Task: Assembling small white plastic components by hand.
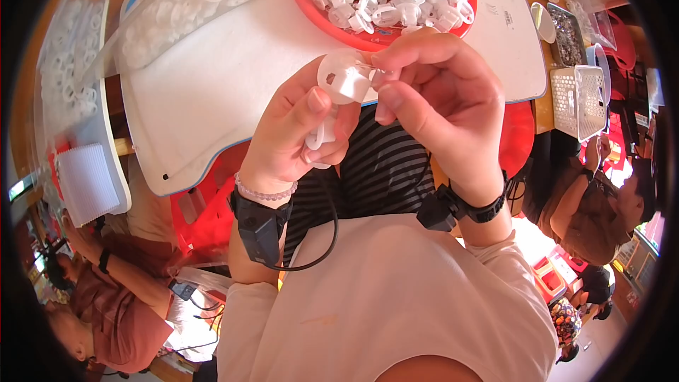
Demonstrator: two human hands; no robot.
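- White table (205,110) bearing a red bowl (322,22).
- Left hand (291,119) clamps a white plastic part (345,83).
- Just right of it, right hand (453,92) pinches a small piece (382,78).

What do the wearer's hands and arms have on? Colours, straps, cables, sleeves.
Left hand: ungloved, pale pink beaded bracelet, black boxy wrist unit, black cable. Right hand: ungloved, black strap, black boxy module. Short pale sleeves.
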